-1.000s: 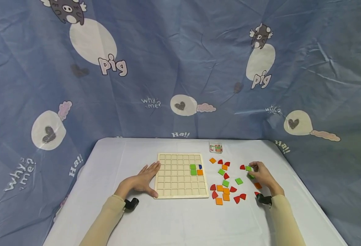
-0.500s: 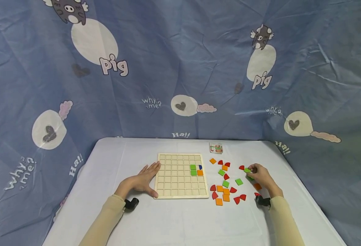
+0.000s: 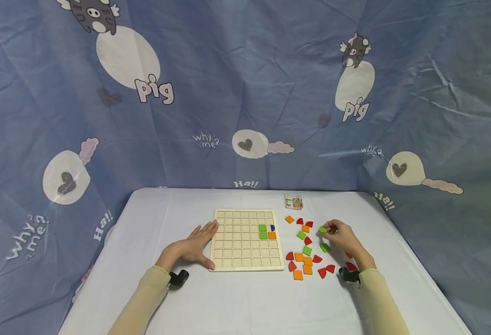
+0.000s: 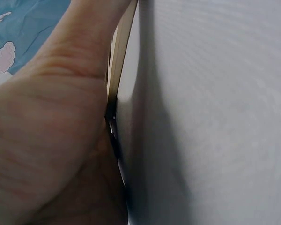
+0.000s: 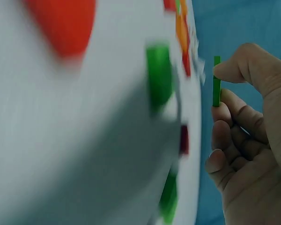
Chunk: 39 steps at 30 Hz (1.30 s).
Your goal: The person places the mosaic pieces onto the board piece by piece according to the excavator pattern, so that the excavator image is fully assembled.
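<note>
My left hand rests along the left edge of a square wooden grid board, fingers and thumb spread. Two green squares, an orange square and a small dark blue half-round piece sit in cells on the board's right side. Over the scattered pieces, my right hand pinches a green square tile between thumb and finger. The right wrist view shows that tile edge-on, raised off the cloth. In the left wrist view the palm covers most of the board's edge.
Loose orange squares, red quarter-round pieces and green squares lie right of the board. A small printed card lies at the back. A blue patterned curtain surrounds the white-covered table.
My right hand has lifted the green square tile from the far right of the scattered pieces and moved left with it. My left hand has stayed at the board's edge.
</note>
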Each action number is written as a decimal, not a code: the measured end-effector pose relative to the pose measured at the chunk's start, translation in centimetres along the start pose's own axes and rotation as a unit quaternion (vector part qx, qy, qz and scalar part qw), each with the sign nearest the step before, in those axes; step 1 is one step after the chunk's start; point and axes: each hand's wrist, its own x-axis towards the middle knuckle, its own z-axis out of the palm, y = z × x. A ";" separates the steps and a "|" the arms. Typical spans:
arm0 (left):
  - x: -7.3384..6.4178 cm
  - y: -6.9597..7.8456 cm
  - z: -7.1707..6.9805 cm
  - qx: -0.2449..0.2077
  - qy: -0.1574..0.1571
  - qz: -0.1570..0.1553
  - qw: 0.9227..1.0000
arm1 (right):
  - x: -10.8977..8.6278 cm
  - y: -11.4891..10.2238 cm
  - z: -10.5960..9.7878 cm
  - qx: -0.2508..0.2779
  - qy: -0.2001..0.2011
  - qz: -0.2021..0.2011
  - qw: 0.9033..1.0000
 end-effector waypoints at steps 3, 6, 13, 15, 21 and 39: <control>0.0 0.0 0.0 -0.001 -0.001 0.000 1.000 | -0.1 -2.0 1.0 -0.001 -0.016 -0.030 0.999; 0.0 -0.1 0.0 0.003 -0.002 -0.002 1.000 | -0.2 -3.9 2.4 -0.004 -0.033 -0.072 0.997; 0.0 -0.2 0.0 0.005 0.000 0.001 1.000 | 0.1 -8.1 6.5 -0.005 -0.088 -0.141 0.986; -0.1 -0.1 0.0 0.003 0.000 0.001 1.000 | 0.3 -9.1 7.7 0.001 -0.105 -0.150 0.983; -0.1 -0.2 0.1 0.003 0.003 -0.001 1.000 | 0.9 -11.6 10.4 -0.016 -0.120 -0.199 0.973; -0.1 -0.1 -0.2 0.003 -0.002 -0.002 1.000 | 2.0 -14.7 12.6 -0.113 -0.135 -0.269 0.947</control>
